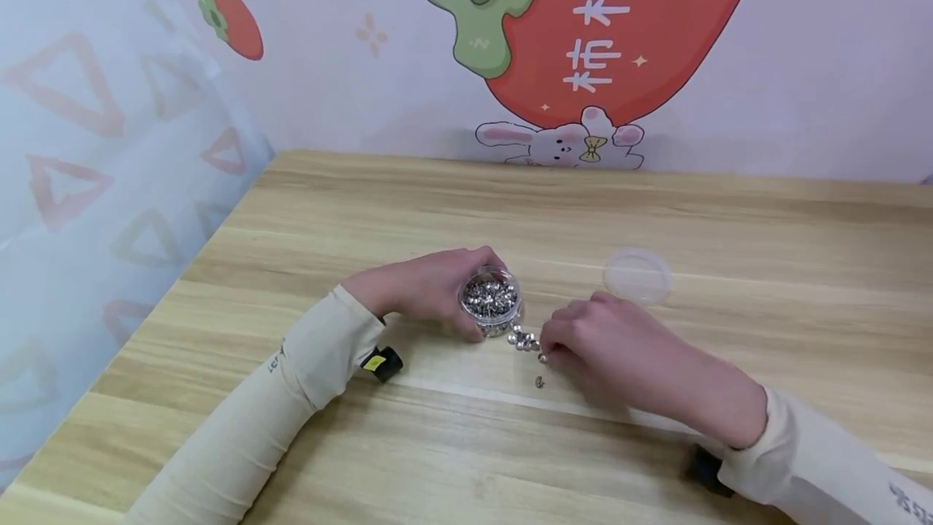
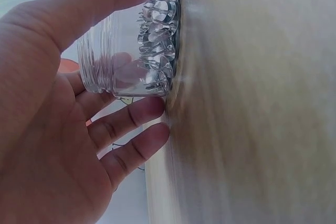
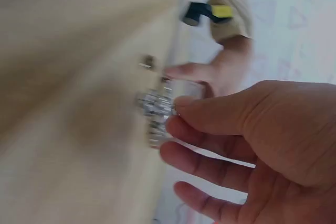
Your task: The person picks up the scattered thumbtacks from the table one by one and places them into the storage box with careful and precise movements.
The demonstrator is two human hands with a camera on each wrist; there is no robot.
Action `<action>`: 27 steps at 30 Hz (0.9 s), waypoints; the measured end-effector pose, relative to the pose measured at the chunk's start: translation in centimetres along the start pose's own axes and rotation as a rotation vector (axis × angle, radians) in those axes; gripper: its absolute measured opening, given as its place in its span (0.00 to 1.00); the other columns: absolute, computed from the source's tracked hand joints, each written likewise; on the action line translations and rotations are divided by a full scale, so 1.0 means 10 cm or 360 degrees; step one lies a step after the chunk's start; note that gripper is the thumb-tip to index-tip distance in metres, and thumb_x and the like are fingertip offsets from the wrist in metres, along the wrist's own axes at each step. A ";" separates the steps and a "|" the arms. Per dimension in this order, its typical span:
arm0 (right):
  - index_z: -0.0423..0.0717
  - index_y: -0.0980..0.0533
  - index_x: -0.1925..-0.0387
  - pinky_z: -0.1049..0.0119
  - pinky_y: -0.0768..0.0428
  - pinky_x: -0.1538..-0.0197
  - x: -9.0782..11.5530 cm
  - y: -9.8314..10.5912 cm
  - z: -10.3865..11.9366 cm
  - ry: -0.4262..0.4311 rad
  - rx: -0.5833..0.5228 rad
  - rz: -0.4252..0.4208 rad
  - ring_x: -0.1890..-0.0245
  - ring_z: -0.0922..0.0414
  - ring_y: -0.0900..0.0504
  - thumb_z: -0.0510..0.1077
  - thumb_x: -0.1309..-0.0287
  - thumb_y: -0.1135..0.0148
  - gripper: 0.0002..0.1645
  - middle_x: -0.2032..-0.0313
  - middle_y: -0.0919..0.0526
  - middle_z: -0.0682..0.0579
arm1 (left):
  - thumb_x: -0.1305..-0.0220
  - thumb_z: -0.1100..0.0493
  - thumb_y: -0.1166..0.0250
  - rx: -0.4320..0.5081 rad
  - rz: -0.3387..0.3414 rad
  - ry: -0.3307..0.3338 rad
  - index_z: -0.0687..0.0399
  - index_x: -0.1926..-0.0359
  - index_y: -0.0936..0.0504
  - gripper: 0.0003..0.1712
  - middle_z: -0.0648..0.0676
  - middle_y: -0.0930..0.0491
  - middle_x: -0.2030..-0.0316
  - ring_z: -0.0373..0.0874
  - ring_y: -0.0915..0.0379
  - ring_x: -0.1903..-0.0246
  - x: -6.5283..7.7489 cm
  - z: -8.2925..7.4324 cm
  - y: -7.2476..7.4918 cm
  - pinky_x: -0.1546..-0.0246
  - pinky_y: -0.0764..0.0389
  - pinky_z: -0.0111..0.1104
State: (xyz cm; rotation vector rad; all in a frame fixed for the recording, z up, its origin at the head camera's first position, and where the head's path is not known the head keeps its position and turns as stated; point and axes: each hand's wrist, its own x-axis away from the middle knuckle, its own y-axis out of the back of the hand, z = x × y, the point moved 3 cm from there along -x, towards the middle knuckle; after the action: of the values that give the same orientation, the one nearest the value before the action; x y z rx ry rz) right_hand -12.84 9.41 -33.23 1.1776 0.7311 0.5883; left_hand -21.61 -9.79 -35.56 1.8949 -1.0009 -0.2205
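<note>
A clear round jar (image 1: 490, 298) stands on the table with many silver thumbtacks (image 2: 160, 40) in its bottom. My left hand (image 1: 437, 290) holds it, thumb on the near side and fingers curved round the far side. Beside the jar's base lies a small pile of loose thumbtacks (image 1: 522, 339), and a single thumbtack (image 1: 539, 382) sits nearer to me. My right hand (image 1: 612, 347) is at the pile's right edge. In the right wrist view its thumb and index finger (image 3: 181, 127) appear to pinch a thumbtack, though blur hides the detail.
A clear round lid (image 1: 637, 275) lies flat behind my right hand. The wooden table (image 1: 452, 444) meets a printed cloth backdrop (image 1: 328, 87) at its far edge. Black wrist cameras hang under both sleeves, one with a yellow label (image 1: 382, 364).
</note>
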 end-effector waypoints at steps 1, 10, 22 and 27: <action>0.54 0.22 0.77 0.61 0.21 0.68 -0.05 0.03 -0.01 -0.0021 -0.0023 -0.0030 0.78 0.65 0.27 0.36 0.49 0.31 0.10 0.78 0.22 0.63 | 0.63 0.54 0.20 0.0001 0.0000 -0.0007 0.49 0.41 0.34 0.47 0.50 0.25 0.45 0.41 0.31 0.47 0.00 0.00 0.00 0.41 0.29 0.38; 0.43 0.18 0.68 0.57 0.16 0.62 -0.53 0.07 -0.03 -0.0005 -0.0078 -0.0276 0.74 0.58 0.21 0.35 0.47 0.30 0.04 0.73 0.16 0.53 | 0.61 0.48 0.22 -0.0109 -0.0011 -0.0054 0.46 0.45 0.33 0.42 0.48 0.24 0.52 0.39 0.30 0.53 0.00 0.02 0.00 0.48 0.25 0.37; 0.50 0.51 0.25 0.26 0.46 0.36 -0.52 0.04 -0.11 -0.0194 -0.0072 -0.0197 0.29 0.35 0.54 0.59 0.57 0.25 0.64 0.25 0.55 0.37 | 0.61 0.49 0.23 -0.0136 -0.0007 -0.0092 0.50 0.41 0.34 0.45 0.50 0.23 0.46 0.40 0.31 0.46 -0.01 0.01 -0.01 0.40 0.29 0.38; 0.58 0.71 0.25 0.23 0.60 0.36 -0.52 0.02 -0.10 -0.0226 -0.0029 -0.0129 0.29 0.40 0.77 0.69 0.66 0.27 0.80 0.25 0.79 0.45 | 0.61 0.49 0.23 -0.0117 -0.0011 -0.0088 0.50 0.40 0.34 0.45 0.49 0.23 0.46 0.39 0.30 0.48 0.00 0.02 0.00 0.41 0.28 0.38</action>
State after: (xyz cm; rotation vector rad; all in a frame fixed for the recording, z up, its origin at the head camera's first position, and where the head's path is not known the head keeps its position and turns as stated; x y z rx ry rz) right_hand -16.94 6.21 -32.23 1.1550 0.6477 0.4385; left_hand -21.67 -9.92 -35.69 1.8341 -1.0099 -0.3110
